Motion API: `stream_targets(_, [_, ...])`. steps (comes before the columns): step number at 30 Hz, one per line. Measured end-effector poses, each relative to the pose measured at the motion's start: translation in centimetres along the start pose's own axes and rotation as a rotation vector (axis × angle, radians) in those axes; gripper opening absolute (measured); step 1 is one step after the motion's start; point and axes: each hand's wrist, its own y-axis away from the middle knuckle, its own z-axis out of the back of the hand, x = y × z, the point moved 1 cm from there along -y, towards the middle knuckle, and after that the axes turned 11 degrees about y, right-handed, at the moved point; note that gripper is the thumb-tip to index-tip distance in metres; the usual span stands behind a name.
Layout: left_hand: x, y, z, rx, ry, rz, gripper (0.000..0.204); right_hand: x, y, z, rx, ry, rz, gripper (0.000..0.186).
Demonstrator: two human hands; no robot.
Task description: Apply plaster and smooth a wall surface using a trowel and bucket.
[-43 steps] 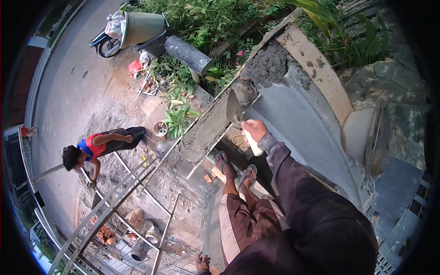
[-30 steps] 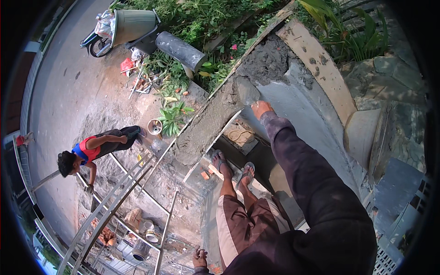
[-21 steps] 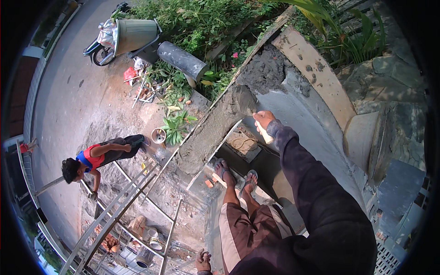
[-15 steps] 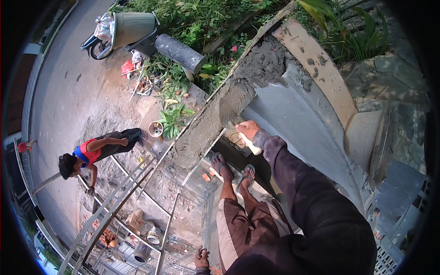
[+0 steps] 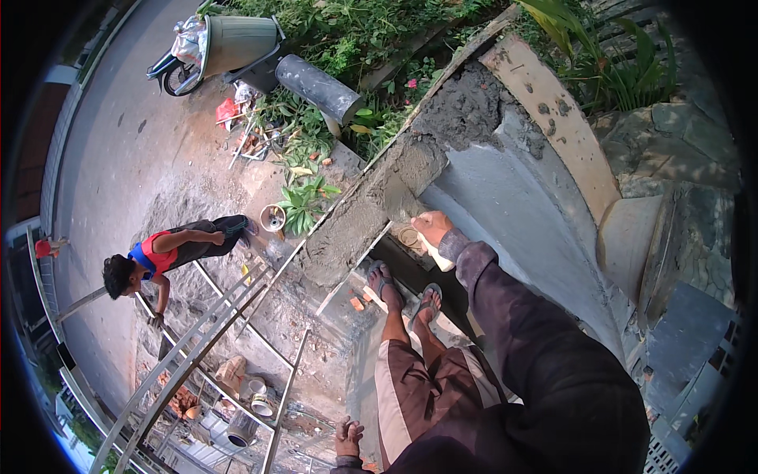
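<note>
Right hand (image 5: 433,227) lowered, trowel (image 5: 404,207) at wall edge (image 5: 371,213)

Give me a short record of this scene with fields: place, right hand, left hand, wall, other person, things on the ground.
place: scaffold beside a wall, seen from above
right hand: grips a trowel handle at the wet mortar
left hand: low down, on the scaffold; what it grips is unclear
wall: grey plaster, smooth on the right
other person: on the ground below, bending
ground: wheelbarrow, grey pipe
</note>
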Motion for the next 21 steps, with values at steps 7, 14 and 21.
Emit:
stream_targets(7, [0.5,0.1,2.3,-0.049,0.092,0.098,0.035,1.9,-6.4,4.9,-0.293,0.073,0.002,0.030])
stream_targets(14, [-1.7,0.1,0.4,0.045,0.079,0.069,0.044,2.6,-4.0,4.9,-0.033,0.489,0.314,0.033])
stream_targets(21, [-1.8,-0.6,0.6,0.036,0.052,0.064,0.043,3.3,-6.7,5.3,-0.230,0.058,-0.011,0.030])
